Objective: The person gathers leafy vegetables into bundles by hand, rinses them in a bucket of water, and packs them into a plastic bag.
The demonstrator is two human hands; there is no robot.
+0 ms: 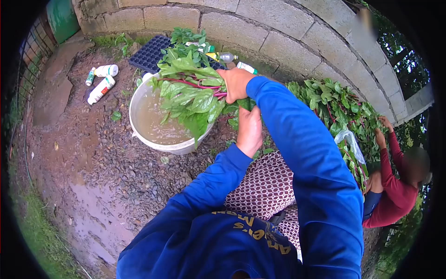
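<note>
A bunch of leafy greens with reddish-purple stems [197, 90] hangs partly over a white bucket [135, 114] of murky water. My right hand [237, 83] is wrapped round the stems at the bunch's right end. Just below it, my left hand [250, 128] is closed about the lower part of the same bunch; its fingertips are partly hidden by leaves. The leaves point left, above the water and across the bucket's right rim.
White bottles [101, 89] lie on muddy ground at the left. Behind the bucket are a black seedling tray [151, 53] and more bottles by a block wall [232, 25]. At right, a person in red [395, 197] handles a pile of greens [337, 104].
</note>
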